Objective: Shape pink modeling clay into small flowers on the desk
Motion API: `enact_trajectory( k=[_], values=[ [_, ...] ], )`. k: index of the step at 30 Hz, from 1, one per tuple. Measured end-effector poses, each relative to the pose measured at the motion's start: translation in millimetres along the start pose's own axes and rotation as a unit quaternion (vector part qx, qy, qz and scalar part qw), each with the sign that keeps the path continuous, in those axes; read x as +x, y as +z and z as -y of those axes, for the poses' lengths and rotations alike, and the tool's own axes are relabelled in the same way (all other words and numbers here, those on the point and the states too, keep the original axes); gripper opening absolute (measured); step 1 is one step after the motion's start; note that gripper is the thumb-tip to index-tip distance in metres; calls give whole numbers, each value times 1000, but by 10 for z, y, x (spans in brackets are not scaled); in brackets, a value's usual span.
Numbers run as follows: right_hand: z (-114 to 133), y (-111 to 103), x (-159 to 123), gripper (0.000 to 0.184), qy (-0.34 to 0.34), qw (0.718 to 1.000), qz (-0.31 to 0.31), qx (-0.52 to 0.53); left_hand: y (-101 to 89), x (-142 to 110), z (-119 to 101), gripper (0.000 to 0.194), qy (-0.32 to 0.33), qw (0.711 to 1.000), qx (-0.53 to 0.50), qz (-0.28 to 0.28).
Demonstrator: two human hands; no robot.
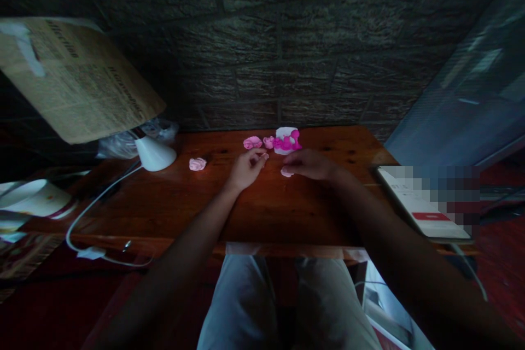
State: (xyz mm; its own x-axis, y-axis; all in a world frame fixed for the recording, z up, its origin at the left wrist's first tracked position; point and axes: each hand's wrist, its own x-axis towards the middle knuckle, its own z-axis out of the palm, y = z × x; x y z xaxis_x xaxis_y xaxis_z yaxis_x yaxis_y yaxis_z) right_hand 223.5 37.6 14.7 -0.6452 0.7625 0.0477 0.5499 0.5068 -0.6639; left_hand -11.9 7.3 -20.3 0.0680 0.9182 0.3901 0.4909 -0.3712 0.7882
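Note:
My left hand (246, 169) is just above the middle of the wooden table, thumb and fingers pinched on a small pale pink piece of modelling clay (266, 157). To its right, my right hand (310, 164) has its fingers curled down onto another pale pink piece of modelling clay (286, 172), partly hidden under them. Behind the hands lie a pink clay lump (252, 143), a smaller pink lump (268, 142) and bright magenta clay (292, 141) on a white tray-like piece (283, 133). A pale pink crumpled lump (197, 164) sits apart on the left.
On the wooden table (287, 213), a white lamp base (155, 154) with a cable stands at left, below a large brown paper shade (82, 87). A white paper cup (36, 198) is farther left. A flat tablet-like device (426, 210) lies at the right edge. A dark stone wall (254, 44) rises behind.

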Motion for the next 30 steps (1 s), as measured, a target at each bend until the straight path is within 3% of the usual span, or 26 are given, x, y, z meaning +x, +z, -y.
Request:
enact_trajectory(
  k=[5, 9, 15, 19, 21, 30],
  values=[
    [-50, 59, 18, 4, 10, 989, -3, 149, -44, -37, -56, 14, 15, 995, 98, 9],
    [-45, 79, 41, 18, 51, 968, -37, 244, -47, -47, -102, 17, 28, 995, 92, 2],
    [19, 75, 54, 23, 11, 932, -71, 356, 23, -24, -172, 34, 22, 995, -90, 28],
    [86, 138, 69, 28, -42, 909, -122, 396, 24, -37, -231, 42, -59, 971, -195, 126],
    [114, 165, 72, 32, -49, 909, -133, 391, 18, -45, -246, 41, -77, 959, -231, 145],
    [98, 140, 49, 34, -33, 952, -69, 297, -5, -37, -249, 36, -115, 957, -242, 108]
  ],
)
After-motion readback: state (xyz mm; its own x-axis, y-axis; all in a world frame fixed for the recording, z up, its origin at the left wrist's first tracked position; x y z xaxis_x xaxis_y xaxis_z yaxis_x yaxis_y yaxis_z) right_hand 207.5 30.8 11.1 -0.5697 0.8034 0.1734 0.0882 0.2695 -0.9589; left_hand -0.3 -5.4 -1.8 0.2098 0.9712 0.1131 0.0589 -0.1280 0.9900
